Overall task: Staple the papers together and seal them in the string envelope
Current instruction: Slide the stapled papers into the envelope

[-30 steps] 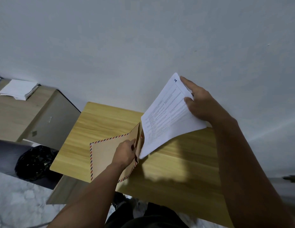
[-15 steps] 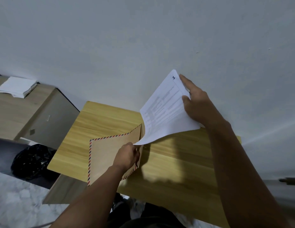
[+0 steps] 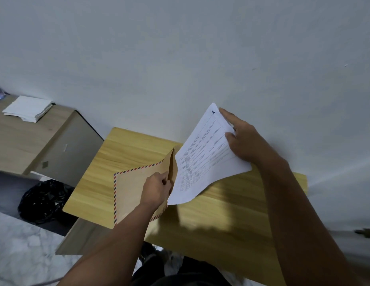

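A brown envelope with a red and blue striped border is held above the yellow wooden table. My left hand grips its open right edge, and the flap stands up. My right hand holds the printed white papers by their upper right corner. The papers slope down to the left, and their lower left edge lies at the envelope's mouth. No stapler shows.
A lower wooden desk at the left carries a stack of white sheets. A black plastic bag lies on the floor beside the table. A plain wall stands right behind the table.
The papers dipped and bent toward the envelope's mouth half a second ago, then straightened; their lower edge now reaches further down along the opening. My left hand stays on the envelope.
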The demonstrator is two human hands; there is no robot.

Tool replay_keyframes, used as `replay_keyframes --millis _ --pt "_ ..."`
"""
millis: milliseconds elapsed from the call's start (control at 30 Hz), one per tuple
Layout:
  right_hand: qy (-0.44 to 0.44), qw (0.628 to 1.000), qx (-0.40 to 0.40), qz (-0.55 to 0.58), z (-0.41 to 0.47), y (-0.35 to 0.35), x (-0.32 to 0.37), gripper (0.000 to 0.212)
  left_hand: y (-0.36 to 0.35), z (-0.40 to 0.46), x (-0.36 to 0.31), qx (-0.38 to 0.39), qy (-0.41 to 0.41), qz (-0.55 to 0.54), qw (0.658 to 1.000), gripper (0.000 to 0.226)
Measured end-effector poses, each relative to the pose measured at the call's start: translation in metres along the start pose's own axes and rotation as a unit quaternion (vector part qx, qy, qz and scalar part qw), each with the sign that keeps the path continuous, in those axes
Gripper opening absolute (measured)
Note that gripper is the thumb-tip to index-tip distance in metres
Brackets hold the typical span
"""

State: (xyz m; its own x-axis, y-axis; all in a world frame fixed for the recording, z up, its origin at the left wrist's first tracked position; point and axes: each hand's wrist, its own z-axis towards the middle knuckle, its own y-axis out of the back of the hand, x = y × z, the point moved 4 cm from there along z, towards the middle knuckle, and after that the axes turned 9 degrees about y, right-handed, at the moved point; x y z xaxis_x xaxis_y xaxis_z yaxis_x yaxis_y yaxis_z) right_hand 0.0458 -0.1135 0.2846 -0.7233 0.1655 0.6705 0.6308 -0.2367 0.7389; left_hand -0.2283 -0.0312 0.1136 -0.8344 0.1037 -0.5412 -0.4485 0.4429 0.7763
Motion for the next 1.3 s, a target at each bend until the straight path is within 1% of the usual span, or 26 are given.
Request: replay_keyframes --millis 133,267,400,533,600,667,733,833,867,933,1033,1200,1300 --pt "-0.005 1.000 -0.025 -0.008 0.002 -0.004 0.002 0.073 0.000 0.001 -0.004 0.001 -0.006 0.003 1.000 0.025" --pt "0.000 0.998 -0.057 -0.034 0.006 -0.003 0.003 0.074 -0.004 -0.001 -0.008 0.020 -0.032 0.047 0.998 0.033" --pt "-0.004 0.998 -0.046 -0.034 0.008 -0.006 0.004 0.073 -0.008 -0.002 -0.011 0.036 -0.039 0.060 0.997 0.039" --pt "-0.003 1.000 -0.025 0.001 0.005 -0.022 0.008 0.072 -0.007 -0.002 -0.015 0.018 -0.005 0.012 1.000 0.033" --pt "-0.001 1.000 -0.023 0.007 0.004 -0.031 0.009 0.072 -0.006 -0.002 -0.018 -0.002 -0.002 0.000 1.000 0.028" --pt "0.002 1.000 -0.028 0.002 0.004 -0.037 0.009 0.072 -0.008 0.000 -0.017 -0.029 0.004 0.001 1.000 0.042" --pt "0.004 1.000 -0.027 0.002 0.004 -0.039 0.011 0.071 -0.008 0.002 -0.015 -0.038 0.031 -0.005 0.999 0.046" --pt "0.004 1.000 -0.024 0.006 0.004 -0.037 0.012 0.071 -0.003 0.003 -0.012 -0.018 0.087 -0.019 0.996 0.027" --pt "0.004 1.000 -0.025 0.003 0.004 -0.035 0.011 0.070 -0.002 0.003 -0.010 -0.007 0.113 -0.026 0.993 0.025" --pt "0.001 1.000 -0.023 -0.004 0.005 -0.034 0.010 0.070 -0.002 0.004 -0.006 0.005 0.147 -0.042 0.988 0.036" --pt "-0.013 1.000 -0.008 -0.012 0.006 -0.036 0.006 0.071 -0.003 0.006 -0.006 0.020 0.163 -0.035 0.986 0.049" --pt "-0.034 0.999 0.001 -0.025 0.005 -0.037 0.003 0.075 -0.007 0.007 -0.004 0.033 0.185 -0.037 0.982 0.049" --pt "-0.033 0.999 0.003 -0.021 0.008 -0.033 0.004 0.075 -0.009 0.009 -0.004 0.037 0.191 -0.040 0.980 0.043"
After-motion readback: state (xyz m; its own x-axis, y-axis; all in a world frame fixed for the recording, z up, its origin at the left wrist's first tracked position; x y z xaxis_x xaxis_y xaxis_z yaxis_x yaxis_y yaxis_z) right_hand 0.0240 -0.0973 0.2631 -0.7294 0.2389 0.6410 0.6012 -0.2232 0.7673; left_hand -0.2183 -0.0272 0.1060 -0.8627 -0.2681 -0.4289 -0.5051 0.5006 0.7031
